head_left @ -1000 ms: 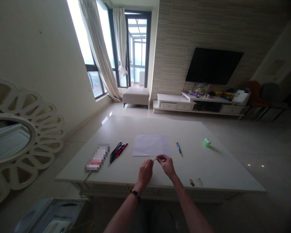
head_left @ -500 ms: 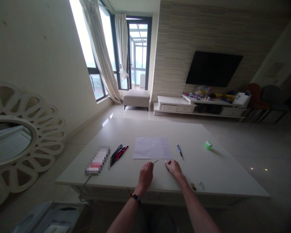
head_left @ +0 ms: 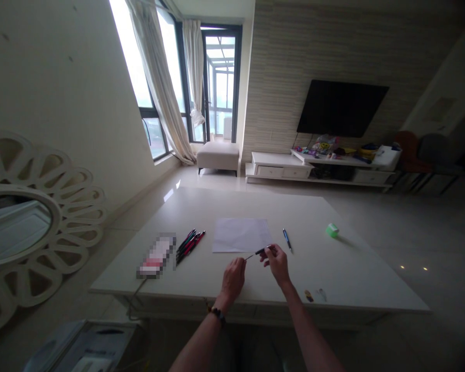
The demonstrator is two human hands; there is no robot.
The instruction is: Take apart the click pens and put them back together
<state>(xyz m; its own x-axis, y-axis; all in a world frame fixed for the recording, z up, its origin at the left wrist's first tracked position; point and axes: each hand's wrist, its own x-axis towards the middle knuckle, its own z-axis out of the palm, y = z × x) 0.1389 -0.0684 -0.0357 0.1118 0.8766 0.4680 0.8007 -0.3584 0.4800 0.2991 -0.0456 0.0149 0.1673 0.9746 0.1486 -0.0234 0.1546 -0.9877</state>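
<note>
A: Left hand (head_left: 233,279) first — how far apart at the fingertips?

B: Pinched together, around one end of a thin dark rod (head_left: 249,257), with the rest poking out to the right. On the wrist behind, a beaded bracelet (head_left: 217,313).

A: And the right hand (head_left: 277,262)?

B: Thumb and forefinger closed around a dark barrel (head_left: 261,251); other fingers loosely curled beneath. Barrel's free end aimed at the rod's tip — touching or just beside, cannot tell which.

A: Where, exactly?

B: Above the white table (head_left: 356,279), closer to the near edge than the far, roughly midway between the near corners.

A: Anything else on top?

B: Just beyond the hands, a pale sheet of paper (head_left: 238,235), with a blue pen (head_left: 287,241) slanted to its right. Near the right edge, a green container (head_left: 332,230). Toward the left edge, a bunch of dark, green and red pens (head_left: 189,247) beside a pixelated object (head_left: 157,257). By the near edge, right of the right forearm, two small items (head_left: 309,295), too small to name.

A: And the room?

B: Past the far edge, a pale ottoman (head_left: 218,156) near a curtained window (head_left: 171,57), then a cluttered low cabinet (head_left: 282,170) under a black screen (head_left: 343,108). Far left, a round mirror (head_left: 19,214) in a petal-like frame.

A: Looks of the held pieces?

B: Rod slim and straight, tilted up toward the barrel; barrel thicker, blackish, slanting up into the right fingers.
</note>
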